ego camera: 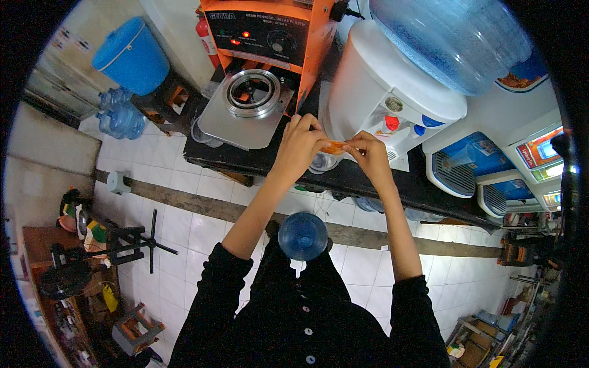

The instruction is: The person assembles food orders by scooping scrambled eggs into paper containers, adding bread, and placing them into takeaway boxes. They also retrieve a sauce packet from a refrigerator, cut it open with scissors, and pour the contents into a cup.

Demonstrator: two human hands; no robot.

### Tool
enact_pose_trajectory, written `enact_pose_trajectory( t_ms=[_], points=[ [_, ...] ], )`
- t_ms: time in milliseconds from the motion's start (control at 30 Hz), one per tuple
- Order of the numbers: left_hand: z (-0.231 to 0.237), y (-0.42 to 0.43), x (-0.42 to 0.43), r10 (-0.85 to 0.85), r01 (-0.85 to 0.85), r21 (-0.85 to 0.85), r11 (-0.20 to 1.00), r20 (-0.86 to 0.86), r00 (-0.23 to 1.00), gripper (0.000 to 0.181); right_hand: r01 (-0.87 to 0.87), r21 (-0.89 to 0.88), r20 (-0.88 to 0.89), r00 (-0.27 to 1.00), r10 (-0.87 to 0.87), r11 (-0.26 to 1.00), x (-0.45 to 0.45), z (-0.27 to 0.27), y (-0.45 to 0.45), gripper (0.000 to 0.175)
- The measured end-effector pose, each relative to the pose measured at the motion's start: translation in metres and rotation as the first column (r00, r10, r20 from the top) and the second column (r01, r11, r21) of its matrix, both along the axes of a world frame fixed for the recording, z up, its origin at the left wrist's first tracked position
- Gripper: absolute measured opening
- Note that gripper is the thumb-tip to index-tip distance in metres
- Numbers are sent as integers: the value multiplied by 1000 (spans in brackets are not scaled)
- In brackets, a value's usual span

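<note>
Between my fingers is a small orange packet [333,147], held over the front edge of a black counter [257,166]. My left hand [301,138] pinches its left end, and my right hand [369,152] grips the right end. A clear plastic cup [323,162] stands just below the packet, partly hidden by my hands. Left of my hands is an orange cup sealing machine [257,37] with lit red lamps and a round metal ring [253,93] on its plate. A white water dispenser [386,87] with red and blue taps stands behind my right hand.
A large water bottle [455,41] tops the dispenser. Drink dispensers with drip trays [453,175] line the right. Below the counter edge, a blue bottle [302,236] is near my legs. Further left are a blue bucket [138,55], a black tripod-like stand [149,244] and a stool [138,330].
</note>
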State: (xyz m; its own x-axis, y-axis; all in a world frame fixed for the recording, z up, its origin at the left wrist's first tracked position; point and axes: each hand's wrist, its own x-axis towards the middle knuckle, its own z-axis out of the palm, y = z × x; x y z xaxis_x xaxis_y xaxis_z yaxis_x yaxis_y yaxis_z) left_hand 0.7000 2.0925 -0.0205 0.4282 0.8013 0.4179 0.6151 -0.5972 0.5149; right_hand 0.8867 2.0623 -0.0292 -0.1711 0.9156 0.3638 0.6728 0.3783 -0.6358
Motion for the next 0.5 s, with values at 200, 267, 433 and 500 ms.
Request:
enact_pose_trajectory(
  t_ms=[200, 267, 433, 500],
  points=[
    [-1, 1, 5, -56, 57, 120, 991, -15, 998, 11, -10, 46, 48, 999, 8, 999, -10, -10, 6, 12],
    [-5, 0, 4, 34, -36, 97, 995, 17, 999, 12, -21, -86, -53, 998, 16, 996, -12, -17, 11, 14],
    [-15, 0, -7, 50, -50, 6, 999, 1, 999, 13, -113, -141, -270, 960, 72, 984, -7, -38, 23, 15],
    [-19, 2, -7, 28, -27, 15, 1000, -37, 999, 13, -116, -139, -282, 957, 73, 983, -5, -43, 24, 15]
  ],
)
